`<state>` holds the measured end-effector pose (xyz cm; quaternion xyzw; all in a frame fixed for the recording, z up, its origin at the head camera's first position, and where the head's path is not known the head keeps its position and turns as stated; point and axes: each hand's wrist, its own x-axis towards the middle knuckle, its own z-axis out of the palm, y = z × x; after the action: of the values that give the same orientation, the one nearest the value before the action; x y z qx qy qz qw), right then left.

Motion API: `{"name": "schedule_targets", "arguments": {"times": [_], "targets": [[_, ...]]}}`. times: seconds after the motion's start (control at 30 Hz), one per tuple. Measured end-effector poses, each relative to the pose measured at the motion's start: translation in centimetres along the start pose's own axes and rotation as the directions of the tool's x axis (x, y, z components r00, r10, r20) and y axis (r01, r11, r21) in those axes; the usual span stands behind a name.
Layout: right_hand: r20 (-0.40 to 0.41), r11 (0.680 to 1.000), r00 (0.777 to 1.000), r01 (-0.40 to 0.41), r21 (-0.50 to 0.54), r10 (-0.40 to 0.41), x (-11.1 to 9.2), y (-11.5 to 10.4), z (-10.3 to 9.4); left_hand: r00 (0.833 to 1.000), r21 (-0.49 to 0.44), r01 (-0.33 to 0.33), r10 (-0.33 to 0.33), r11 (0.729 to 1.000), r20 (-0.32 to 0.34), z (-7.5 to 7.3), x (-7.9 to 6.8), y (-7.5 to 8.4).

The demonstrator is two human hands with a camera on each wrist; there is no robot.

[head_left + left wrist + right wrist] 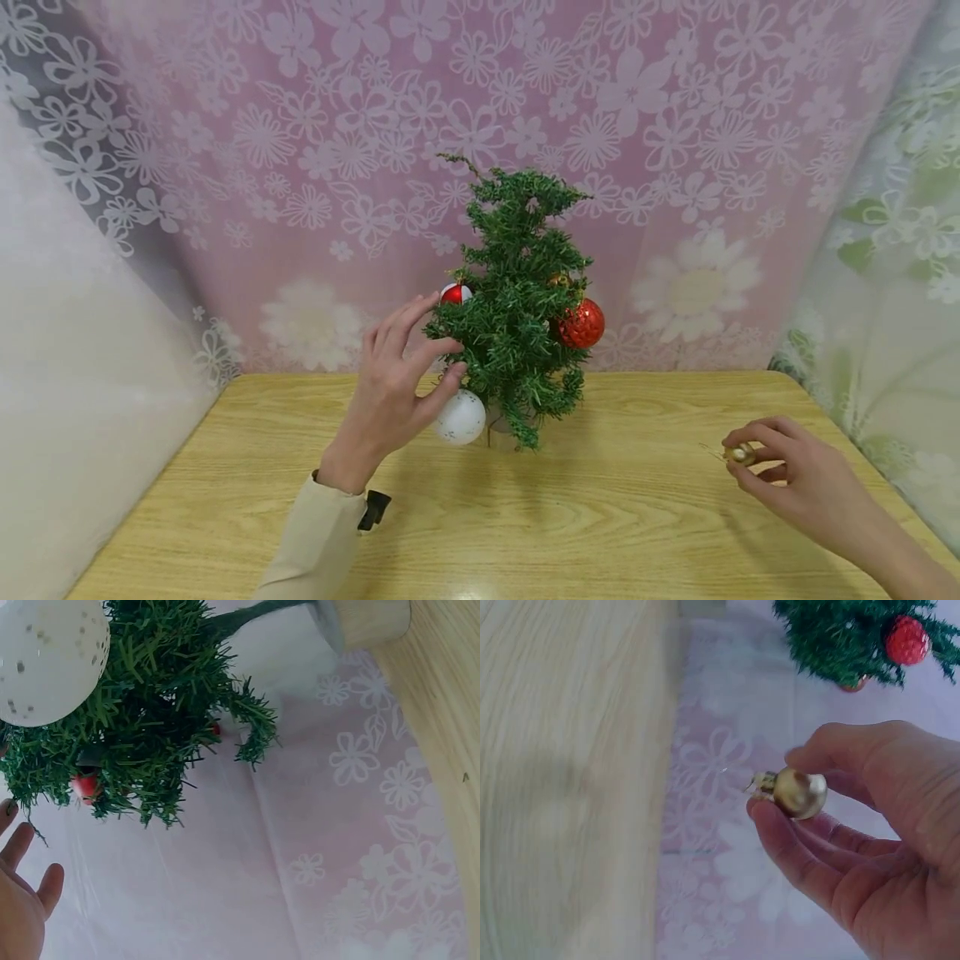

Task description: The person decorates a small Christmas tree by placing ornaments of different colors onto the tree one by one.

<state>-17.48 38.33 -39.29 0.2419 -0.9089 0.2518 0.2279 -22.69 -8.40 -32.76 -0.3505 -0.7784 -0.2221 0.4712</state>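
Observation:
A small green artificial Christmas tree [517,283] stands upright near the table's back edge. On its left side hang a red-and-white ornament [456,293] and, lower down, a white speckled ball [461,417]; a shiny red ball [581,324] hangs on the right. My left hand [397,375] is at the tree's left branches, fingers spread, with nothing seen in its grasp. Whether its fingertips touch the branches I cannot tell. Off to the right, above the table, my right hand [802,479] pinches a small gold bauble [800,793] between thumb and fingers, its wire hook pointing left.
A wood-grain table [600,517] lies beneath the tree. Behind it hangs a pink flowered curtain [420,100], with paler cloth along both sides. A gold ornament [558,281] is partly hidden among the right branches. The tree's base [371,626] shows in the left wrist view.

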Motion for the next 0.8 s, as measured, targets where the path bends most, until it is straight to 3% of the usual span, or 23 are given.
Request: {"name": "schedule_targets", "arguments": {"times": [0.27, 0.8], "targets": [[-0.038, 0.998, 0.998, 0.052, 0.038, -0.050, 0.7, -2.7, -0.2, 0.998, 0.070, -0.065, 0.064, 0.995, 0.007, -0.4, 0.6, 0.6], [-0.063, 0.996, 0.994, 0.089, 0.024, -0.088, 0.8, -3.9, -0.2, 0.999, 0.054, -0.053, 0.053, 0.997, 0.000, -0.5, 0.2, 0.5]]}}
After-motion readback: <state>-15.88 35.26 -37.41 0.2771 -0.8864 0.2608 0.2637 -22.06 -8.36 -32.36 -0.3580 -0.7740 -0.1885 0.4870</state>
